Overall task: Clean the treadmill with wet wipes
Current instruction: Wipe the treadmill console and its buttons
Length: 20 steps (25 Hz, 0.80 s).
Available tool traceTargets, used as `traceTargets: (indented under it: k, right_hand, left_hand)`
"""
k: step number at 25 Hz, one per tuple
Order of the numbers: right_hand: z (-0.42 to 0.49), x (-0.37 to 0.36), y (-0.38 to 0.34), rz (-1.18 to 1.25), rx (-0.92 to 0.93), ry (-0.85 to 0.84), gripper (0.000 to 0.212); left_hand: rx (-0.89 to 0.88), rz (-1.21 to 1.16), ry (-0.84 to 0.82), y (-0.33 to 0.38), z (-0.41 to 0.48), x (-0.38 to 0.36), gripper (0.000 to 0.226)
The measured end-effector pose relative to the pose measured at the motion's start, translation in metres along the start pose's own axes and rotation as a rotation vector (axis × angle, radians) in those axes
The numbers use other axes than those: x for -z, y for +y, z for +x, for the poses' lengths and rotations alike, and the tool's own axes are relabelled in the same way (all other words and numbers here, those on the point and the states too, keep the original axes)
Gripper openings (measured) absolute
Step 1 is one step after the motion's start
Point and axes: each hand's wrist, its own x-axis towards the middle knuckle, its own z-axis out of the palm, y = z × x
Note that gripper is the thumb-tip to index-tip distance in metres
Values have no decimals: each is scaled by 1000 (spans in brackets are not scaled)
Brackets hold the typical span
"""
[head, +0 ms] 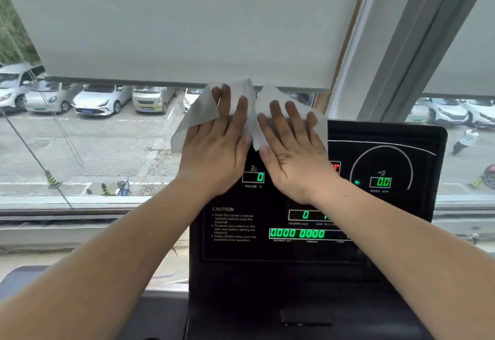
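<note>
Both hands lie flat on the wet wipes [199, 117], which are spread over the top left corner of the treadmill console [396, 213]. The left hand [218, 146] presses the sheet at the console's upper left edge. The right hand [292, 152] is just beside it, toward the console's middle. The fingers [242, 114] of both hands are straight and spread, released rather than clenched. They grasp nothing and only bear down on the cloth.

That is where I see the first trouble. Much of the wipe hangs off the console's left side and stands up past its top edge, with no finger curled around it. A sideways stroke with too light a press could leave it behind. It could also slide off the back of the console, down toward the window sill [67, 203] behind it.

The second worry is the console itself, because it is lit. The incline readout [253, 177] glows just below the left hand, the speed readout [380, 182] at the console's right, and the long distance readout [297, 233] lower down. A very wet wipe pushed hard across could, I'd guess, work moisture into the seams around those windows. I can see no buttons from here, but a firm palm on a live panel might set something off if any lie under the hands.
</note>
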Motion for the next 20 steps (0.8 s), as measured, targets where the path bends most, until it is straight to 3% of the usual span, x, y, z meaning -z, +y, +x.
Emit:
traceTargets:
  k: [4,8,11,13,17,20]
  right_hand:
    - [-21,-9,-11,70,63,-29,62]
    - [-45,-15,5,232,194,-66,55]
    - [-32,-14,15,245,213,240,46]
    - [-18,-17,17,171,182,350,46]
    - [-3,-18,11,-67,108,187,65]
    - [10,-12,4,-55,13,187,66]
  left_hand:
    - [-23,19,-71,17,-47,-25,71]
    - [-173,-44,-104,8,-77,-27,70]
    - [-191,-204,-43,-1,-66,-9,58]
    - [-190,-190,58,-6,-49,1,52]
    - [-139,7,71,-7,-8,1,51]
    - [-66,93,71,4,14,-1,52]
